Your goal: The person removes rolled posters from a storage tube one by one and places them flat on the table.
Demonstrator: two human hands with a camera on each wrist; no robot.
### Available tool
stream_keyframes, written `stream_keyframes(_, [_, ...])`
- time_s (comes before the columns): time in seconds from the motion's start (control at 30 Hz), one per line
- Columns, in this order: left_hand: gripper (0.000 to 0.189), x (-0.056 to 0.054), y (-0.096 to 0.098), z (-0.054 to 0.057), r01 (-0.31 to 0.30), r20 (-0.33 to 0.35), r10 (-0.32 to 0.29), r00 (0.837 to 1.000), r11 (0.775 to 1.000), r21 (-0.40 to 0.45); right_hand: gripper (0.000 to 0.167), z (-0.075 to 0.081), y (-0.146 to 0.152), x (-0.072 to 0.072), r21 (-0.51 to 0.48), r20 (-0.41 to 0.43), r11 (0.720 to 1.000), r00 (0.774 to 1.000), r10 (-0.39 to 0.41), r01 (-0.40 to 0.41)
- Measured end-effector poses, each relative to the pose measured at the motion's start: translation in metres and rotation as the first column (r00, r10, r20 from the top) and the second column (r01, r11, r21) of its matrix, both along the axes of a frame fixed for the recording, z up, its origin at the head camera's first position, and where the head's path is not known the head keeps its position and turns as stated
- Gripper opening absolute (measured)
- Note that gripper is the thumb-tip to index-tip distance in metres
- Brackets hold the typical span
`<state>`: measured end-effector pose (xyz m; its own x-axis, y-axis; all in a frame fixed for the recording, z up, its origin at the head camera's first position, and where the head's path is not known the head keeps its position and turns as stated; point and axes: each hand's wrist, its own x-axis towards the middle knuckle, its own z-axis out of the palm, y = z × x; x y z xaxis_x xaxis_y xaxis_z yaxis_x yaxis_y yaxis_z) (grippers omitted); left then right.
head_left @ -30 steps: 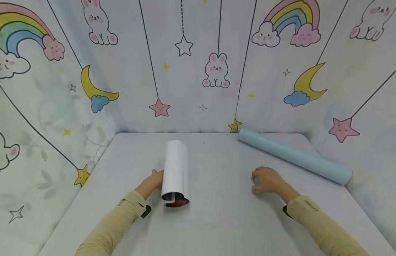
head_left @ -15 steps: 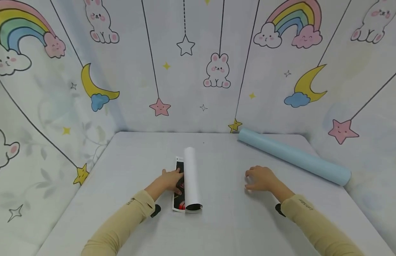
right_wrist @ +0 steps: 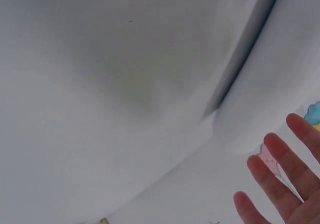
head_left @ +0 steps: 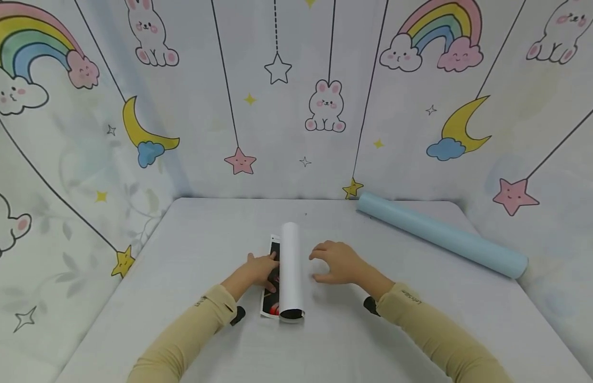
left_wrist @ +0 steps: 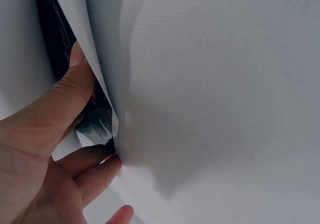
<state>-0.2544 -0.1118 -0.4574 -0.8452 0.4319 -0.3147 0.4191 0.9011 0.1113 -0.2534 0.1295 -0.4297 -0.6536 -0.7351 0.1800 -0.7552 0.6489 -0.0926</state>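
A rolled poster (head_left: 290,266) with a white back lies lengthwise on the table, and a narrow strip of its dark, red-flecked printed face (head_left: 271,303) shows flat along the left side. My left hand (head_left: 258,270) rests on that strip, thumb and fingers spread apart. In the left wrist view, the thumb (left_wrist: 75,83) lies on the dark print beside the curling white paper. To the right of the roll is my right hand (head_left: 341,261), fingers bent loosely toward it, holding nothing. The right wrist view shows its fingers (right_wrist: 280,169) extended near the white roll (right_wrist: 280,73).
A longer light blue roll (head_left: 440,231) lies slantwise at the table's back right. Behind the white table (head_left: 219,223) hangs a backdrop (head_left: 205,106) printed with rabbits, stars and rainbows.
The poster has shifted right and now lies with its printed strip showing on the left. My left hand has moved from beside it onto that strip; my right hand has come left toward the roll.
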Motion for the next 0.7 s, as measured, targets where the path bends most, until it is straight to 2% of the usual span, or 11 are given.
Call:
stream_keyframes(0.2, [0.078, -0.002, 0.007, -0.003, -0.024, 0.013, 0.024, 1.0, 1.0, -0.017, 0.04, 0.008, -0.033, 0.002, 0.014, 0.027, 1.0, 1.0, 0.009, -0.01])
stream_keyframes(0.33, [0.079, -0.002, 0.009, 0.0, -0.031, 0.024, 0.032, 0.999, 0.999, -0.039, 0.044, 0.01, -0.051, 0.003, 0.034, 0.034, 0.999, 0.999, 0.032, -0.034])
stream_keyframes(0.53, [0.08, 0.001, 0.01, 0.002, -0.023, 0.0, 0.023, 1.0, 1.0, -0.021, 0.069, 0.001, -0.076, 0.003, 0.132, 0.061, 0.99, 0.997, 0.042, -0.049])
stream_keyframes(0.7, [0.085, 0.002, 0.01, 0.004, -0.042, 0.017, 0.042, 0.999, 0.999, 0.024, 0.089, -0.01, -0.088, 0.004, 0.226, 0.103, 0.974, 0.995, -0.014, -0.01])
